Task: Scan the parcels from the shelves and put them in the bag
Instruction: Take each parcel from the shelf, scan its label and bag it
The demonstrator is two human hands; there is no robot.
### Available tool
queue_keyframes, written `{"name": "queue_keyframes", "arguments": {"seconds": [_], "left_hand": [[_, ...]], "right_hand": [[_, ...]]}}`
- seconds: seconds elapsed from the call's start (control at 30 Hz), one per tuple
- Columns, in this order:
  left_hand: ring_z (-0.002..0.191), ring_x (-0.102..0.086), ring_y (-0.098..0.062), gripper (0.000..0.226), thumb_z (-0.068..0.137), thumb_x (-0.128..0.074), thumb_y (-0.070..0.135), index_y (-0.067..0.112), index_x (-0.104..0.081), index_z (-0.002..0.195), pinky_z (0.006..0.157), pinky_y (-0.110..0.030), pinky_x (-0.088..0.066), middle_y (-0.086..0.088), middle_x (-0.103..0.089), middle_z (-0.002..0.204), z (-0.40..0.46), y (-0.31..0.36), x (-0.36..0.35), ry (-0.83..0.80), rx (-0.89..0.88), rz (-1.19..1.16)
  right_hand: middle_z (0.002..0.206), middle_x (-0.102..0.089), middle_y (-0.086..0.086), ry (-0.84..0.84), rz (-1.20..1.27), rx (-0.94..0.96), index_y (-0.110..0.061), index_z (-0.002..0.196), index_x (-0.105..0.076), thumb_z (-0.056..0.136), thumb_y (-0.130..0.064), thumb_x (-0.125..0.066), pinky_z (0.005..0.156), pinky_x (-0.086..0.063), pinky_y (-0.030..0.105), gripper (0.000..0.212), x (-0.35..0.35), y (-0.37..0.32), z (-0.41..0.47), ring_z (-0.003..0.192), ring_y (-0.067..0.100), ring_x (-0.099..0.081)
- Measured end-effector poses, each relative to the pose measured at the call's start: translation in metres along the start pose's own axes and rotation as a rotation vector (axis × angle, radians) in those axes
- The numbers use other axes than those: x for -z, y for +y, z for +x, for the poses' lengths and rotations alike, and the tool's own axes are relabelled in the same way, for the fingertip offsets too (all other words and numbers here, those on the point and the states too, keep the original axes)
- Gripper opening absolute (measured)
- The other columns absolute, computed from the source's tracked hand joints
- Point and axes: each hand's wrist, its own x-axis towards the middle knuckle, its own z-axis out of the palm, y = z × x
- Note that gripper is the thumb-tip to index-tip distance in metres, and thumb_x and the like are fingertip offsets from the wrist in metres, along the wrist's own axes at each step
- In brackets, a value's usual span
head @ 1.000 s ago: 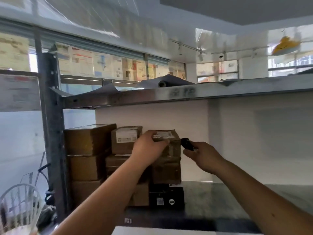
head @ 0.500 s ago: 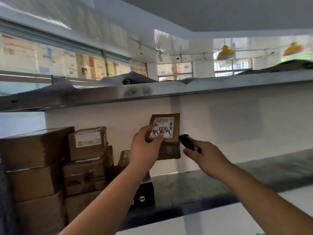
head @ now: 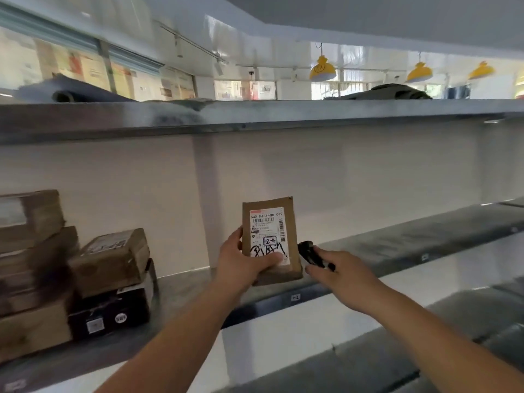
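Note:
My left hand grips a small brown cardboard parcel by its lower left corner. The parcel stands upright in the air in front of the shelf, its white shipping label with barcodes and black handwriting facing me. My right hand holds a small black scanner, whose head sits just right of the parcel's lower edge. More brown parcels and a black box are stacked at the left of the metal shelf. No bag is in view.
A metal shelf board runs overhead with dark rolled items on it. Further shelf levels lie below at the right. A white wall backs the shelf. Yellow lamps hang in the room beyond.
My left hand lifted the parcel off the stack, turned its label toward me and carried it right. The view swung right with it. My right hand kept the scanner beside the parcel.

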Motion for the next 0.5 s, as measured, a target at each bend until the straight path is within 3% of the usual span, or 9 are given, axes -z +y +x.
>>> {"name": "queue_keyframes", "arguments": {"seconds": [0.07, 0.17, 0.23, 0.33, 0.5], "left_hand": [[0.100, -0.074, -0.010, 0.089, 0.056, -0.105, 0.023, 0.034, -0.059, 0.132, 0.080, -0.035, -0.066, 0.005, -0.072, 0.121, 0.000, -0.006, -0.015, 0.008, -0.014, 0.017], [0.115, -0.069, -0.019, 0.104, 0.055, -0.106, 0.024, 0.034, -0.047, 0.140, 0.087, -0.047, -0.065, 0.001, -0.061, 0.135, -0.001, -0.018, -0.032, 0.011, 0.003, -0.040], [0.112, -0.071, -0.016, 0.098, 0.055, -0.105, 0.023, 0.042, -0.045, 0.131, 0.088, -0.047, -0.064, 0.005, -0.064, 0.133, -0.004, -0.024, -0.042, -0.004, 0.002, -0.088], [0.109, -0.071, -0.005, 0.100, 0.056, -0.103, 0.026, 0.056, -0.038, 0.126, 0.089, -0.044, -0.064, 0.011, -0.063, 0.135, -0.011, -0.026, -0.053, -0.029, -0.025, -0.114], [0.130, -0.058, -0.004, 0.136, 0.050, -0.099, 0.050, 0.079, -0.006, 0.145, 0.102, -0.038, -0.058, 0.019, -0.046, 0.152, -0.025, -0.019, -0.063, -0.031, -0.193, 0.048]], "right_hand": [[0.125, -0.065, -0.017, -0.041, -0.012, -0.011, -0.046, 0.140, -0.059, 0.098, -0.056, -0.060, 0.096, -0.051, 0.031, 0.044, 0.006, 0.016, -0.001, 0.111, 0.008, -0.062], [0.124, -0.067, -0.024, -0.097, 0.005, 0.011, -0.054, 0.136, -0.058, 0.100, -0.053, -0.059, 0.092, -0.050, 0.018, 0.036, 0.011, 0.035, -0.002, 0.108, -0.002, -0.062], [0.123, -0.066, -0.030, -0.118, 0.033, 0.022, -0.060, 0.134, -0.056, 0.101, -0.053, -0.058, 0.083, -0.044, 0.008, 0.034, 0.016, 0.043, -0.005, 0.108, -0.009, -0.060], [0.123, -0.065, -0.030, -0.120, 0.058, 0.024, -0.054, 0.138, -0.057, 0.099, -0.058, -0.055, 0.082, -0.043, 0.009, 0.039, 0.023, 0.050, -0.006, 0.105, -0.013, -0.057], [0.123, -0.069, -0.024, -0.158, 0.065, 0.019, -0.051, 0.140, -0.058, 0.101, -0.058, -0.054, 0.080, -0.045, 0.015, 0.040, 0.037, 0.057, -0.007, 0.106, -0.003, -0.062]]}}
